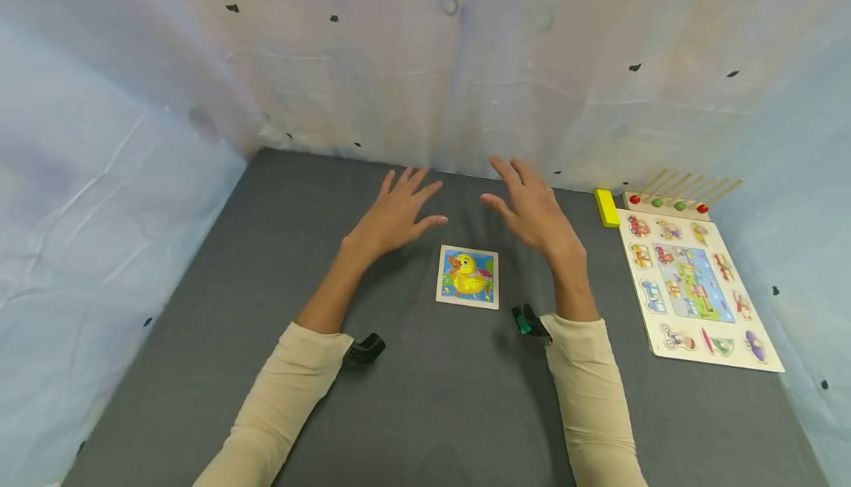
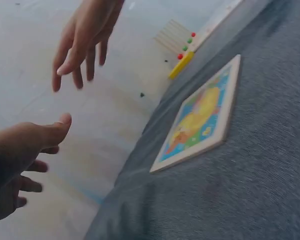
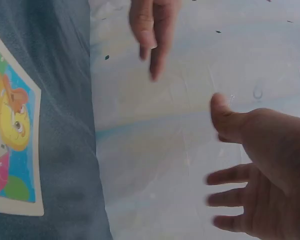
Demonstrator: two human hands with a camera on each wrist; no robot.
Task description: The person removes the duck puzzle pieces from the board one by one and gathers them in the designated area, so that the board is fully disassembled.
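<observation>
A small square duck puzzle (image 1: 467,277) in a pale wooden frame lies flat on the grey table. Above and left of it in the head view hovers my left hand (image 1: 394,215), fingers spread and holding nothing. My right hand (image 1: 532,210) is raised on the other side, its fingers likewise extended with nothing in them. Both wrist views show the two hands apart in the air, off the puzzle. In the left wrist view the whole duck puzzle (image 2: 202,117) shows at a slant; in the right wrist view the puzzle (image 3: 15,135) is cut by the left edge.
At the right lies a large wooden vehicle puzzle board (image 1: 698,291). Behind it stands a wooden rack (image 1: 671,205) with thin sticks and red and green beads. A yellow block (image 1: 606,208) sits beside the rack. Pale sheeting (image 1: 425,66) hangs along the table's back and sides.
</observation>
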